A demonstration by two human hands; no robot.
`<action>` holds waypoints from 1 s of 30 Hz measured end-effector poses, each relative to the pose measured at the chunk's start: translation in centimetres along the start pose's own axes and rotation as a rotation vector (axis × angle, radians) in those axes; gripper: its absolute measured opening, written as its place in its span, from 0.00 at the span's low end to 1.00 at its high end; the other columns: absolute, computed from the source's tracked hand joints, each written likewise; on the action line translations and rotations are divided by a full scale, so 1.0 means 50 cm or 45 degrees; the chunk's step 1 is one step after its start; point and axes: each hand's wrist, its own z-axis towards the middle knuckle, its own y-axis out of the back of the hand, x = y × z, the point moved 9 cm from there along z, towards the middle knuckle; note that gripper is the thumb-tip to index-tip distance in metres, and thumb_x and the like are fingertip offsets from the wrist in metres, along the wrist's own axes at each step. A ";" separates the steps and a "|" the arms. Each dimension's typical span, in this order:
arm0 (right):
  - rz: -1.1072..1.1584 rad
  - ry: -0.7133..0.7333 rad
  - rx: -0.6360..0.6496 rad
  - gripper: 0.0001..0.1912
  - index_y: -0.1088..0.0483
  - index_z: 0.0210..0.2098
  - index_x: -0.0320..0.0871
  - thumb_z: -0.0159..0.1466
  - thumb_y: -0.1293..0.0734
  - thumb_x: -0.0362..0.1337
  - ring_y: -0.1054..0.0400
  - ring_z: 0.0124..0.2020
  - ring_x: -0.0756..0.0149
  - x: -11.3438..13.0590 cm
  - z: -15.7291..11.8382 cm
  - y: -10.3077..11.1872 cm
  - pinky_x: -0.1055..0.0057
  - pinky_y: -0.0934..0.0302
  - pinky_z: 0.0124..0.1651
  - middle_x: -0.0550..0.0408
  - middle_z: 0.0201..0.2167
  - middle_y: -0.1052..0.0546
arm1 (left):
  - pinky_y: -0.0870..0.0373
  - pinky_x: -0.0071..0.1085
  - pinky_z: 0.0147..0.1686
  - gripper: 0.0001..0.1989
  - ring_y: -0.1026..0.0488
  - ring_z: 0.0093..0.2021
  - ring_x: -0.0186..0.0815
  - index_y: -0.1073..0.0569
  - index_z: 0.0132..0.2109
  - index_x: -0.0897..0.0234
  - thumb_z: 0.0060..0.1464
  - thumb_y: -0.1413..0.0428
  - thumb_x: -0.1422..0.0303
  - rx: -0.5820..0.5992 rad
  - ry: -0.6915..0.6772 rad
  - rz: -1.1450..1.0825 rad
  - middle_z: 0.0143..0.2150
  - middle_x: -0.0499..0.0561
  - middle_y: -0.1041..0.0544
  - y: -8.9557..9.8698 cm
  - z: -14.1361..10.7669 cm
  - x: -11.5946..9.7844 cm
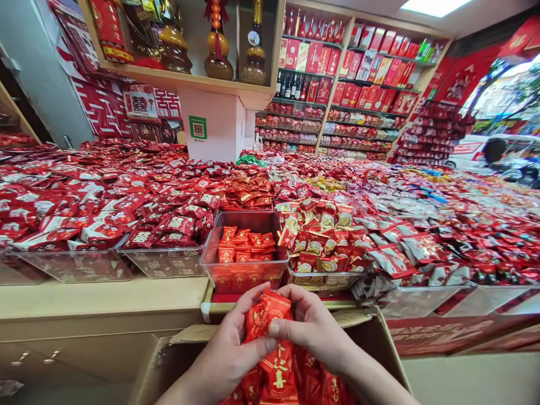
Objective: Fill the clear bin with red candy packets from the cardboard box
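Note:
Several red packets with gold lettering are held together between my two hands. My left hand wraps round them from the left, thumb across the front. From the right, my right hand closes on them with its thumb on top. Both hands are above an open cardboard box with more red packets inside. Just beyond my hands stands a clear plastic bin, partly filled with small red packets.
Clear bins heaped with wrapped sweets stand left and right. A bin of durian packets adjoins the partly filled one. A pale counter edge runs at left. Behind are a white pillar and shelves.

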 end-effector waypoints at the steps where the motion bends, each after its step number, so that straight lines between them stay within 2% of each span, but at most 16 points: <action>1: 0.051 -0.019 -0.046 0.16 0.35 0.32 0.40 0.46 0.27 0.35 0.37 0.29 0.74 -0.008 0.003 0.011 0.75 0.42 0.34 0.59 0.27 0.29 | 0.37 0.38 0.51 0.28 0.35 0.54 0.41 0.43 0.56 0.57 0.48 0.42 0.69 -0.026 0.014 -0.066 0.55 0.55 0.33 0.008 0.009 0.007; 5: 0.184 -0.095 -0.187 0.19 0.34 0.34 0.40 0.45 0.27 0.36 0.33 0.30 0.71 -0.036 0.007 0.042 0.72 0.40 0.37 0.57 0.28 0.27 | 0.35 0.37 0.50 0.25 0.33 0.51 0.41 0.40 0.53 0.60 0.48 0.42 0.69 -0.256 0.017 -0.175 0.52 0.54 0.30 0.055 0.024 0.025; 7: 0.196 -0.099 -0.228 0.22 0.35 0.37 0.40 0.44 0.26 0.34 0.33 0.31 0.71 -0.039 0.009 0.052 0.72 0.39 0.36 0.57 0.28 0.27 | 0.35 0.37 0.50 0.24 0.32 0.50 0.40 0.39 0.52 0.61 0.48 0.42 0.70 -0.308 0.005 -0.192 0.51 0.53 0.29 0.063 0.027 0.027; 10: 0.227 -0.040 -0.301 0.25 0.37 0.40 0.42 0.44 0.26 0.32 0.34 0.27 0.73 -0.028 0.012 0.066 0.74 0.40 0.32 0.60 0.26 0.28 | 0.33 0.37 0.48 0.22 0.30 0.47 0.40 0.38 0.50 0.61 0.47 0.42 0.70 -0.377 -0.036 -0.252 0.47 0.51 0.26 0.072 0.028 0.019; 12: 0.266 0.020 -0.375 0.24 0.37 0.39 0.42 0.45 0.27 0.33 0.34 0.28 0.73 -0.019 0.011 0.080 0.74 0.40 0.33 0.60 0.27 0.28 | 0.30 0.38 0.44 0.22 0.28 0.44 0.40 0.37 0.49 0.58 0.46 0.41 0.70 -0.531 -0.078 -0.301 0.44 0.49 0.25 0.094 0.020 0.007; 14: 0.286 0.071 -0.448 0.21 0.37 0.38 0.42 0.47 0.28 0.34 0.34 0.30 0.72 -0.017 0.007 0.092 0.74 0.40 0.35 0.58 0.29 0.28 | 0.28 0.37 0.39 0.22 0.26 0.41 0.40 0.36 0.47 0.57 0.44 0.40 0.70 -0.652 -0.044 -0.335 0.42 0.47 0.24 0.111 0.009 0.006; 16: 0.258 0.120 -0.507 0.19 0.37 0.38 0.43 0.49 0.29 0.36 0.34 0.31 0.71 -0.020 0.002 0.099 0.73 0.40 0.36 0.58 0.30 0.28 | 0.28 0.35 0.37 0.21 0.25 0.39 0.40 0.35 0.46 0.57 0.42 0.39 0.69 -0.649 0.047 -0.334 0.39 0.47 0.24 0.109 0.002 0.015; 18: 0.152 0.186 -0.554 0.17 0.37 0.37 0.43 0.51 0.29 0.37 0.35 0.31 0.71 -0.022 -0.004 0.102 0.74 0.39 0.35 0.58 0.29 0.29 | 0.28 0.31 0.36 0.21 0.26 0.36 0.37 0.33 0.44 0.58 0.40 0.38 0.69 -0.586 0.090 -0.255 0.37 0.47 0.23 0.099 -0.001 0.023; 22: -0.052 0.250 -0.597 0.11 0.35 0.35 0.44 0.53 0.31 0.39 0.37 0.30 0.72 -0.027 -0.018 0.092 0.76 0.40 0.33 0.58 0.28 0.31 | 0.30 0.23 0.34 0.17 0.28 0.33 0.32 0.30 0.38 0.59 0.38 0.37 0.69 -0.524 -0.024 0.005 0.34 0.45 0.24 0.086 -0.009 0.027; 24: 0.006 0.191 -0.506 0.12 0.35 0.36 0.45 0.53 0.31 0.39 0.36 0.30 0.72 -0.038 -0.018 0.074 0.75 0.40 0.34 0.58 0.29 0.31 | 0.32 0.22 0.34 0.13 0.29 0.33 0.32 0.29 0.36 0.58 0.39 0.38 0.68 -0.548 -0.129 0.110 0.34 0.45 0.25 0.086 -0.016 0.019; 27: 0.178 0.117 -0.287 0.20 0.37 0.41 0.48 0.50 0.29 0.38 0.35 0.32 0.71 -0.049 -0.016 0.037 0.72 0.40 0.34 0.56 0.34 0.29 | 0.33 0.22 0.35 0.10 0.29 0.35 0.33 0.27 0.34 0.56 0.41 0.39 0.69 -0.552 -0.311 0.232 0.35 0.44 0.25 0.085 -0.026 -0.003; 30: 0.225 0.122 -0.215 0.24 0.40 0.43 0.50 0.50 0.29 0.35 0.35 0.30 0.71 -0.049 -0.018 0.027 0.74 0.41 0.31 0.56 0.36 0.29 | 0.34 0.24 0.37 0.08 0.29 0.37 0.34 0.27 0.34 0.54 0.42 0.41 0.70 -0.485 -0.402 0.292 0.37 0.45 0.26 0.079 -0.029 -0.011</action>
